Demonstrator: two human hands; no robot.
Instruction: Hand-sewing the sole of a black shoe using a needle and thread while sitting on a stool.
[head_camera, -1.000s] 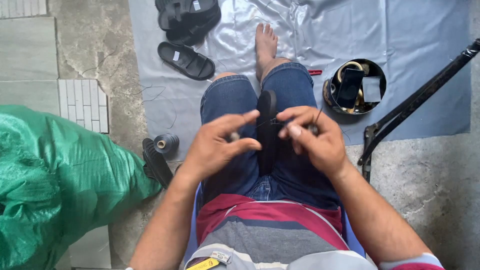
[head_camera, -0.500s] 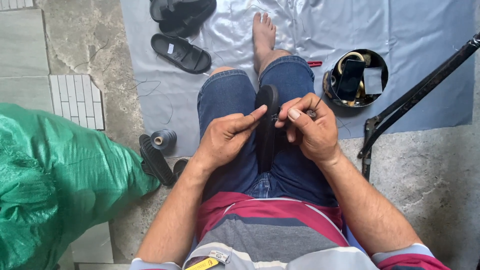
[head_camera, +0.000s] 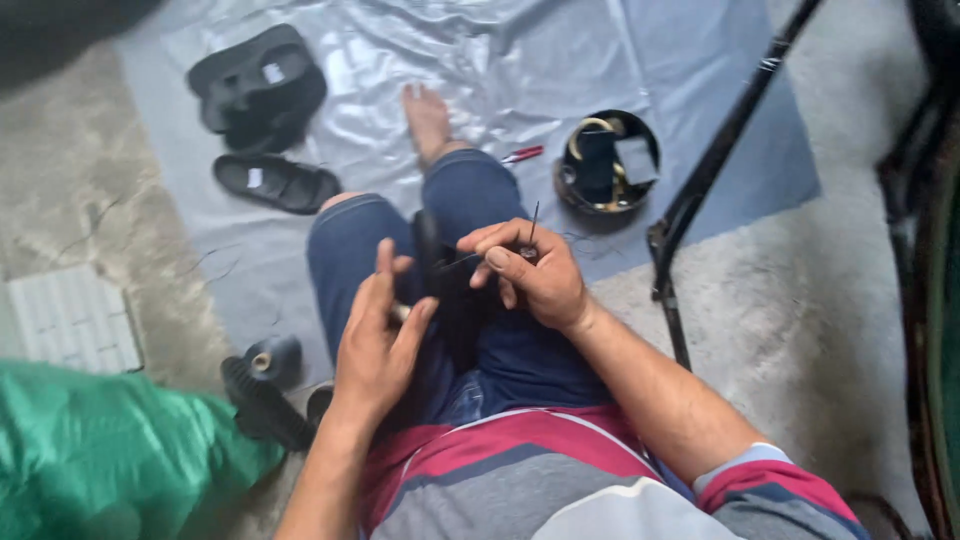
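Hands stitching a black sole (head_camera: 455, 300) on the lap.
Right hand (head_camera: 525, 275) pinches a needle (head_camera: 534, 222); left hand (head_camera: 378, 335), formerly pinched shut, now half-open, steadies the sole; white-labelled black sandals (head_camera: 275, 180) lie beyond.

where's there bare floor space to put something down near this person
Bare plastic sheet runs between the sandals and the round bowl, beyond the bare foot. Crowded: the lap, where both hands work, and around the thread spool by the green bag.

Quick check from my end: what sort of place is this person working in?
Probably an informal floor-level shoe-repair spot: a plastic sheet over rough concrete, black sandals laid out, a thread spool, and a round tin of tools.
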